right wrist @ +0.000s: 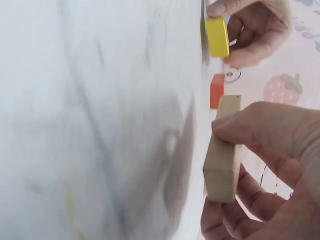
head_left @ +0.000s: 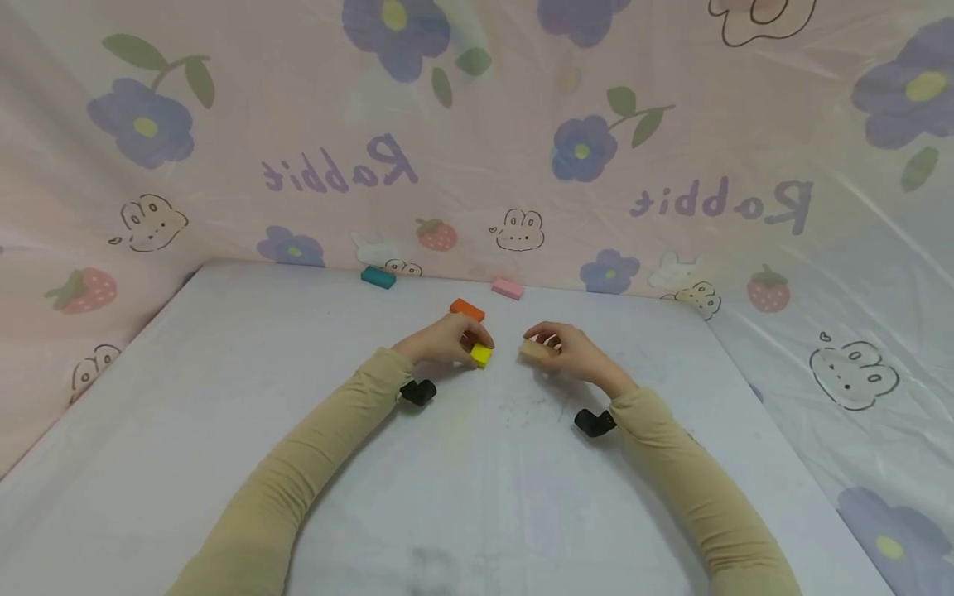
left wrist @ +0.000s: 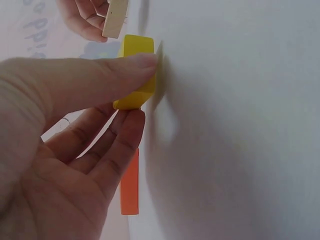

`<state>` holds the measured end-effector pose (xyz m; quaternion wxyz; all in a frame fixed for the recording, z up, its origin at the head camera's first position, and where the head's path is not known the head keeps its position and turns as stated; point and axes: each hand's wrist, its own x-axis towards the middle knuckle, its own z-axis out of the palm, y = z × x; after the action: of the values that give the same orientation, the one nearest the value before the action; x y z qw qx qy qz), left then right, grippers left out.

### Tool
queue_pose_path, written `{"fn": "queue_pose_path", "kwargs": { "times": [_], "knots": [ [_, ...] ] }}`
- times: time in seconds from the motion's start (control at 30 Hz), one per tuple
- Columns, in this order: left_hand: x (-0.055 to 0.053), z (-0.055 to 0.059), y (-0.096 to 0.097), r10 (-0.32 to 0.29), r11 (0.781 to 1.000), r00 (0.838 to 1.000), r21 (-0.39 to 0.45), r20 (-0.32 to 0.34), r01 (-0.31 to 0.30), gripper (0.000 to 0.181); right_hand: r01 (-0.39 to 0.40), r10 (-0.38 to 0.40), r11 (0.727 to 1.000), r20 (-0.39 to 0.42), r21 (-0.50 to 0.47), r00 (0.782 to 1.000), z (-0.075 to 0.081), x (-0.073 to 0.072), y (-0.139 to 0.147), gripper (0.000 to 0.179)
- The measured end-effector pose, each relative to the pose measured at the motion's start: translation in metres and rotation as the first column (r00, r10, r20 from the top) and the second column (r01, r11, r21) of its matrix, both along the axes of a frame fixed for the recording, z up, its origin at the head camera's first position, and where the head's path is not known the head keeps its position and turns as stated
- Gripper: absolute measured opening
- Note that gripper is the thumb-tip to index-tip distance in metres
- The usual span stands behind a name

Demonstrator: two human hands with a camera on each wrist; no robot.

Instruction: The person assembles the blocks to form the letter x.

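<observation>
My left hand point(head_left: 447, 339) pinches a yellow block point(left wrist: 138, 46) between thumb and fingers, just above the white tabletop. In the right wrist view the same yellow block point(right wrist: 218, 37) shows near the top. Opposite it, my right hand point(head_left: 575, 354) holds a plain wooden block point(right wrist: 222, 165) with the thumb on one face and fingers on the other. A gap separates the two blocks. Just beyond the left hand lies an orange block point(head_left: 467, 310), partly hidden by that hand in the head view.
Toward the back edge of the white table point(head_left: 358, 497) lie a teal block point(head_left: 378, 277) and a pink block point(head_left: 508, 288). A patterned curtain point(head_left: 477, 108) with flowers and rabbits hangs behind and along the sides. Black wrist cameras point(head_left: 594, 423) sit under both sleeves.
</observation>
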<state>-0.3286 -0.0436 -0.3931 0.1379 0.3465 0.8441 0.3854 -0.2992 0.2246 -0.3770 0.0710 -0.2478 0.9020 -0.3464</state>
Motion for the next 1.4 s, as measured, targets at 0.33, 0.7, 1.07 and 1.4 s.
{"fn": "queue_pose_path", "kwargs": {
  "times": [0.33, 0.7, 1.07, 1.4],
  "knots": [
    [0.003, 0.000, 0.006, -0.030, 1.000, 1.000, 0.006, 0.010, 0.029, 0.036, -0.018, 0.018, 1.000, 0.008, -0.001, 1.000, -0.004, 0.010, -0.014, 0.043],
    [0.008, 0.001, 0.012, -0.022, 1.000, 1.000, -0.016, 0.003, 0.022, 0.034, -0.067, 0.067, 0.998, 0.014, -0.004, 0.998, -0.008, 0.018, -0.024, 0.041],
    [0.008, -0.001, 0.013, -0.001, 1.000, 1.000, -0.027, -0.004, 0.001, 0.037, -0.050, 0.050, 0.999, 0.012, 0.005, 0.999, -0.007, 0.028, -0.031, 0.040],
    [0.005, -0.003, 0.012, 0.001, 1.000, 1.000, -0.009, 0.025, 0.000, 0.035, -0.024, 0.024, 0.999, -0.016, 0.026, 1.000, -0.013, 0.025, -0.032, 0.039]
  ]
}}
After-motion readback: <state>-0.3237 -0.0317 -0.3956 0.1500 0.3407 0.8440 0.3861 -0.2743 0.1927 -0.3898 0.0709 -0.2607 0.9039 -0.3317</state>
